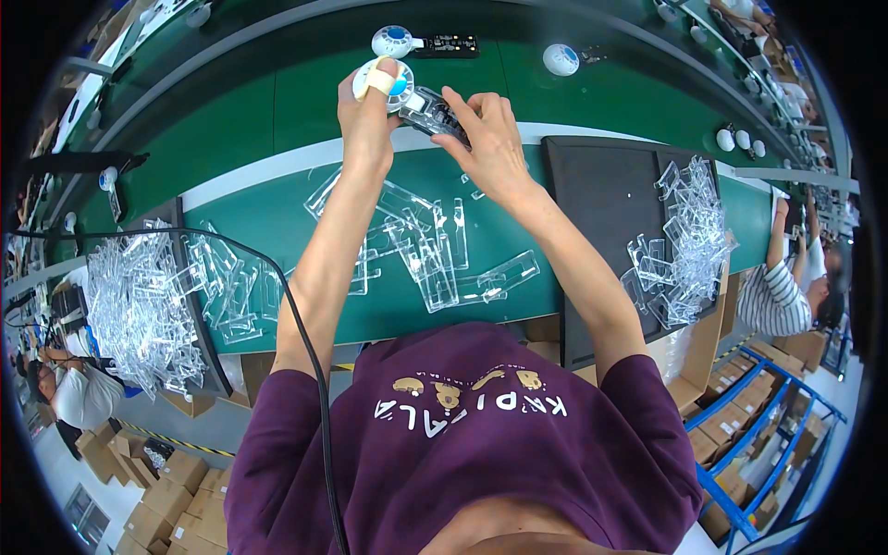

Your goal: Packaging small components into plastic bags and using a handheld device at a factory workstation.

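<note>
Over the far edge of the green workbench [518, 231], my left hand [365, 125] is closed on a white round device [400, 90] with a blue centre. A pale yellow cover wraps one finger of that hand. From the device extends a clear plastic casing [427, 113] with dark parts in it. My right hand [492, 143] grips the casing's far end between thumb and fingers. Below my hands, several loose clear plastic casings [433, 268] lie scattered on the bench. Beyond them, a similar white round device [393, 41] joined to a black circuit board [450, 46] rests on the green conveyor surface.
Another white device [561, 60] sits farther right on the green surface. Black trays [592, 203] flank me, heaped with clear plastic pieces [694, 245]. A black cable [310, 361] hangs across my left arm. Cardboard boxes [176, 490] and a blue metal rack [786, 453] stand behind; other people sit at both sides.
</note>
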The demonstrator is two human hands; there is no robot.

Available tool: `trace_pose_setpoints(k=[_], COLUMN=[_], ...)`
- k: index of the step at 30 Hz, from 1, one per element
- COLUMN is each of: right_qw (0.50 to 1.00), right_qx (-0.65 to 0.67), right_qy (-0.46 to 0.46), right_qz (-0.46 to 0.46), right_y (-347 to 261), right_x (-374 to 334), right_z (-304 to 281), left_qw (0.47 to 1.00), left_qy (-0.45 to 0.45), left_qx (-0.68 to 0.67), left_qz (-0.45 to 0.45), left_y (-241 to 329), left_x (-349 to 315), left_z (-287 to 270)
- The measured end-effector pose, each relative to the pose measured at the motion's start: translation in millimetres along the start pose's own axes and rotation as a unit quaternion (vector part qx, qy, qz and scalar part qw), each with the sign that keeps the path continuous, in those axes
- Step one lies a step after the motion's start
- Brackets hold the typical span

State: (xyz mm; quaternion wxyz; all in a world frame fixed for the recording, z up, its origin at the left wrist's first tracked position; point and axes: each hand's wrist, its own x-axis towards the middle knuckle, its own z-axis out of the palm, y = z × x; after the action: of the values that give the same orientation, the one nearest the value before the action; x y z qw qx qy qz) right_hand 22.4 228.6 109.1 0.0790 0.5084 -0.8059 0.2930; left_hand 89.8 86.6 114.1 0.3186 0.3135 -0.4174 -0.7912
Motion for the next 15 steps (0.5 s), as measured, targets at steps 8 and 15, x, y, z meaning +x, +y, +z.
trace_pose_setpoints(k=[8,15], right_qw=[0.991,0.998], right_qx=[0.125,0.021], right_qy=[0.011,-0.015], right_qz=[0.036,-0.06], right_y=[-22,-39], right_x=[-16,-12], right_z=[10,-4], left_qw=[0.991,0.964], left_qy=[0.005,-0.114], left_qx=[0.054,-0.224], left_qz=[0.125,-0.083], left_y=[12,-12], left_x=[-28,-60], left_z=[-10,-36])
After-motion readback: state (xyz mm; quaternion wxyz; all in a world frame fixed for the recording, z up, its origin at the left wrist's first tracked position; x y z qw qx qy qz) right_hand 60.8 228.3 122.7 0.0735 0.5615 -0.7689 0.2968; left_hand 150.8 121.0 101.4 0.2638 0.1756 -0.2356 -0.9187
